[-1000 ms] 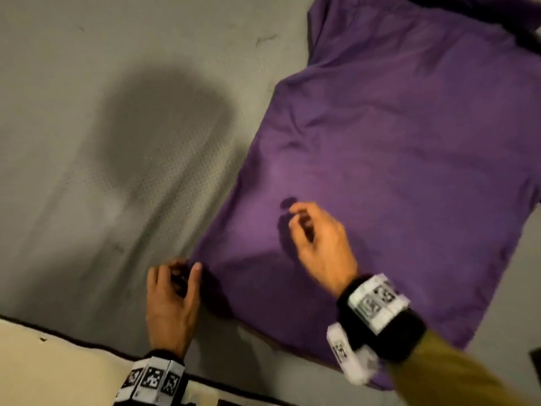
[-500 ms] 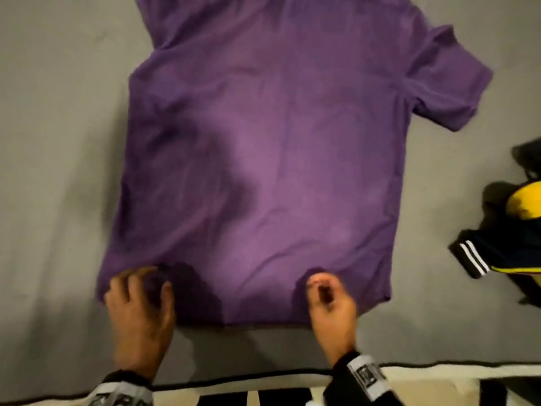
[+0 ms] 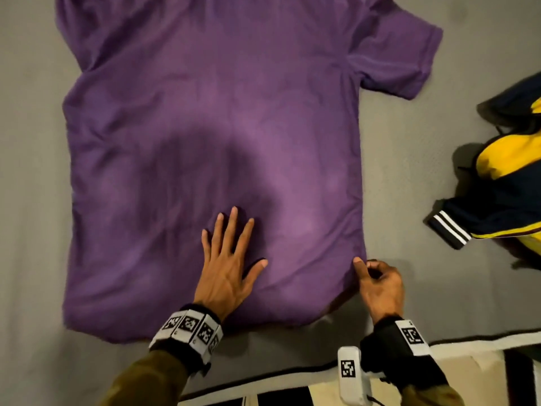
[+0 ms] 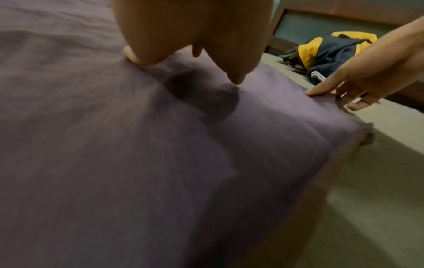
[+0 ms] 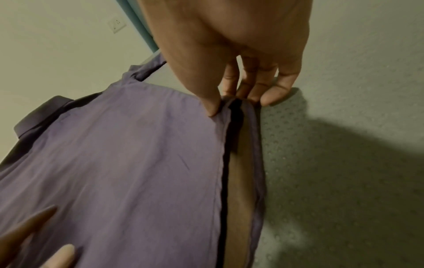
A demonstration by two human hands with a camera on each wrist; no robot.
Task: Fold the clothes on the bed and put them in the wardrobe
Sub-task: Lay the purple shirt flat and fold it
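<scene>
A purple short-sleeved shirt (image 3: pixel 210 136) lies spread flat on the grey bed sheet (image 3: pixel 29 200), hem toward me. My left hand (image 3: pixel 228 259) rests flat on the shirt's lower middle, fingers straight and spread (image 4: pixel 236 79). My right hand (image 3: pixel 377 276) is at the shirt's lower right side edge, thumb on top and fingers curled under, pinching the side seam (image 5: pixel 231 103). The same purple shirt (image 5: pixel 114 163) fills the right wrist view, its edge slightly lifted off the sheet.
A navy and yellow garment (image 3: pixel 497 194) with white stripes lies crumpled on the sheet to the right, also seen as the navy and yellow garment (image 4: pixel 325 54) in the left wrist view. The bed's near edge (image 3: pixel 292 376) runs below my wrists. A wall socket (image 5: pixel 117 25) shows on the wall.
My left hand has moved from the hem's left corner to the shirt's lower middle and spread flat. My right hand has shifted right from the hem to the side edge and pinches it.
</scene>
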